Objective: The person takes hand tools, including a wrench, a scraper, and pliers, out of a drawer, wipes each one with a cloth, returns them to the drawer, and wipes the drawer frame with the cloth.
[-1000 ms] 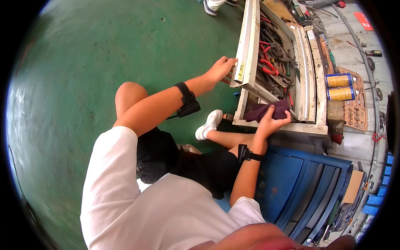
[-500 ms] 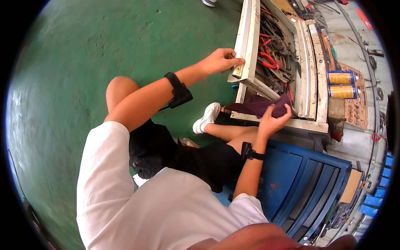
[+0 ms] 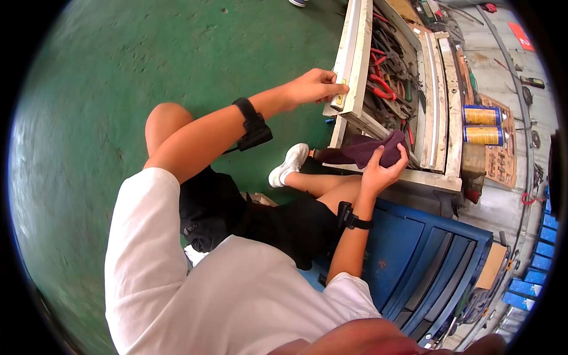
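My left hand [image 3: 316, 87] reaches across to an open drawer [image 3: 353, 56]. Its thumb and fingers are closed on the drawer's pale front edge, beside a small yellow label [image 3: 341, 94]. In my right hand [image 3: 381, 173] is a bunched dark purple cloth [image 3: 364, 152], pinched between thumb and fingers at the near end of the drawer. The cloth trails to the left, where a small orange piece [image 3: 312, 152] shows at its end; I cannot make out what it belongs to. Several red-handled pliers [image 3: 381, 86] and other hand tools lie jumbled in the drawer.
Blue drawer cabinet [image 3: 393, 254] stands close by my right forearm. Past the drawer are two yellow-and-blue cans [image 3: 482, 115], a wooden board with small parts [image 3: 502, 160] and several blue boxes [image 3: 526, 287]. My white shoe [image 3: 290, 164] rests on the green floor [image 3: 118, 77].
The view has shifted slightly. The cloth in my right hand is folded a little differently, while my left hand keeps its place on the drawer front.
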`<state>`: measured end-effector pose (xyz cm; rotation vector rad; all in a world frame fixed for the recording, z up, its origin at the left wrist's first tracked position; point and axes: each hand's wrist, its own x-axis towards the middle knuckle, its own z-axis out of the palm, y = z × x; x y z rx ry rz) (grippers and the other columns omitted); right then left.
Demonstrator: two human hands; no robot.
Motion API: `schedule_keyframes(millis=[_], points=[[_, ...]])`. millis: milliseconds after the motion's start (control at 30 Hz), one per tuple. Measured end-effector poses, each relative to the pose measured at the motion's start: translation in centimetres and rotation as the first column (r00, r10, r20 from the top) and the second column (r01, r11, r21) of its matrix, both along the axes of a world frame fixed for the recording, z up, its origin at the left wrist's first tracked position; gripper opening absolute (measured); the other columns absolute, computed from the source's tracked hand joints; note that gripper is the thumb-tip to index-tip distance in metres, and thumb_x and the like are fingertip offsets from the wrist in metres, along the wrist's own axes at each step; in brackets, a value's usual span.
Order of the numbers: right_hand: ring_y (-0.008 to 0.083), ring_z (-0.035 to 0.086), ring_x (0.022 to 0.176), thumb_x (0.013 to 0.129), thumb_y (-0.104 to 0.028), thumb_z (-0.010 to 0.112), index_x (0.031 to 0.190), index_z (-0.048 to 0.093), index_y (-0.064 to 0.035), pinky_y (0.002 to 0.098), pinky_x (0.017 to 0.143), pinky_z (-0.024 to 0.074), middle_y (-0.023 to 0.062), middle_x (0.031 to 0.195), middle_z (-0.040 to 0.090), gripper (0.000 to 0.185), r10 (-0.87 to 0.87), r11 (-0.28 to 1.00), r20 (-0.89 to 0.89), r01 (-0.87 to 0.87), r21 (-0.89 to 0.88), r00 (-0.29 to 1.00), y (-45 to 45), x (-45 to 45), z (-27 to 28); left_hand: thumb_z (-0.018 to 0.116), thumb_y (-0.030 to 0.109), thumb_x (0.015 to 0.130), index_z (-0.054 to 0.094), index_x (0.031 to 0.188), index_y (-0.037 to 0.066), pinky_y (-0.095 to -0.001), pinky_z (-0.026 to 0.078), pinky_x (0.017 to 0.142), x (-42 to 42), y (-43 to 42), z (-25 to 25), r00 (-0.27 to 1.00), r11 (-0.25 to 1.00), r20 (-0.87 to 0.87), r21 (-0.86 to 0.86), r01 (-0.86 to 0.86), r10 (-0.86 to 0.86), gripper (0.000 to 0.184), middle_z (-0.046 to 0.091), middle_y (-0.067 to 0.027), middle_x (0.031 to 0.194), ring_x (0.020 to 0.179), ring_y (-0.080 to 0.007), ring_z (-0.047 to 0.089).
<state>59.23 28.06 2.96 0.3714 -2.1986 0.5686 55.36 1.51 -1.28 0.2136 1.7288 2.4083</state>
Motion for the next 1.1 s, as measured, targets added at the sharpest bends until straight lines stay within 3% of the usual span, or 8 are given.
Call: schedule_keyframes(millis=[400, 500, 567, 700, 833, 933, 1100], points=[[0.0378, 0.058, 0.103, 0.079, -0.006, 0.067, 0.112, 0.058, 0.0001, 0.0445, 0.096, 0.0433, 0.0182, 0.11, 0.061, 0.035, -0.175, 0.978, 0.05, 0.18, -0.103, 0.983, 2.7, -1.7, 0.1, 0.066, 0.043, 0.092, 0.061, 0.093, 0.01, -0.0233, 0.037, 0.059, 0.1, 0.0, 0.0, 0.998, 0.998, -0.007, 0.007, 0.057, -0.057, 0.034, 0.053, 0.0041, 0.072, 0.065, -0.0063, 0.046], [0.0383, 0.059, 0.102, 0.079, -0.007, 0.067, 0.113, 0.06, -0.0006, 0.0444, 0.094, 0.0449, 0.0184, 0.109, 0.061, 0.036, -0.099, 0.983, 0.01, 0.099, -0.154, 0.995, 1.2, -1.4, -0.3, 0.066, 0.043, 0.092, 0.062, 0.095, 0.009, -0.0236, 0.038, 0.06, -0.1, 0.3, -0.1, 1.0, 1.0, 0.0, 0.009, 0.023, -0.023, 0.034, 0.054, 0.0035, 0.075, 0.067, -0.0068, 0.047], [0.0383, 0.06, 0.1, 0.08, -0.006, 0.067, 0.114, 0.061, -0.0002, 0.0438, 0.09, 0.0469, 0.0198, 0.107, 0.061, 0.035, -0.013, 0.999, -0.003, 0.013, -0.047, 1.0, -0.1, -0.6, 0.0, 0.065, 0.043, 0.092, 0.062, 0.096, 0.008, -0.0239, 0.038, 0.061, 0.1, 0.0, 0.2, 1.0, 1.0, 0.012, -0.003, 0.018, -0.018, 0.035, 0.055, 0.003, 0.076, 0.069, -0.0074, 0.048], [0.0396, 0.059, 0.097, 0.08, -0.004, 0.066, 0.114, 0.061, -0.0021, 0.0453, 0.089, 0.0467, 0.0203, 0.104, 0.06, 0.034, -0.008, 1.0, 0.043, 0.007, 0.028, 0.999, 1.0, -0.3, 0.6, 0.066, 0.043, 0.092, 0.062, 0.094, 0.008, -0.0242, 0.039, 0.061, 0.0, -0.1, -0.1, 1.0, 0.999, -0.003, -0.018, 0.03, -0.03, 0.035, 0.054, 0.0026, 0.075, 0.067, -0.008, 0.047], [0.0378, 0.057, 0.103, 0.078, -0.005, 0.067, 0.115, 0.063, -0.0037, 0.0445, 0.093, 0.0451, 0.018, 0.11, 0.059, 0.037, -0.186, 0.982, 0.031, 0.187, -0.02, 0.982, 5.5, -1.5, 0.4, 0.069, 0.037, 0.09, 0.063, 0.104, 0.006, -0.0236, 0.039, 0.062, -0.1, 0.0, -0.5, 0.995, 0.997, -0.062, -0.01, 0.073, -0.073, 0.034, 0.062, 0.0025, 0.084, 0.071, -0.0066, 0.05], [0.0378, 0.056, 0.105, 0.078, -0.007, 0.067, 0.117, 0.062, -0.0034, 0.0449, 0.095, 0.044, 0.0182, 0.113, 0.058, 0.039, -0.221, 0.975, 0.06, 0.223, -0.017, 0.973, 5.7, -1.5, 0.3, 0.07, 0.036, 0.089, 0.063, 0.109, 0.006, -0.0228, 0.039, 0.063, 0.3, 0.0, -0.5, 0.996, 0.998, -0.07, -0.015, 0.062, -0.063, 0.036, 0.064, 0.0018, 0.088, 0.074, -0.0065, 0.052], [0.0397, 0.057, 0.105, 0.08, -0.008, 0.068, 0.118, 0.062, -0.0042, 0.0456, 0.095, 0.0448, 0.0202, 0.112, 0.059, 0.039, -0.083, 0.994, 0.038, 0.086, -0.068, 0.996, 1.8, -0.7, 0.0, 0.072, 0.033, 0.087, 0.062, 0.116, 0.005, -0.0228, 0.04, 0.065, 0.1, -0.1, -0.5, 0.998, 0.998, -0.027, 0.017, 0.063, -0.062, 0.042, 0.065, 0.0014, 0.091, 0.076, -0.0066, 0.051]])
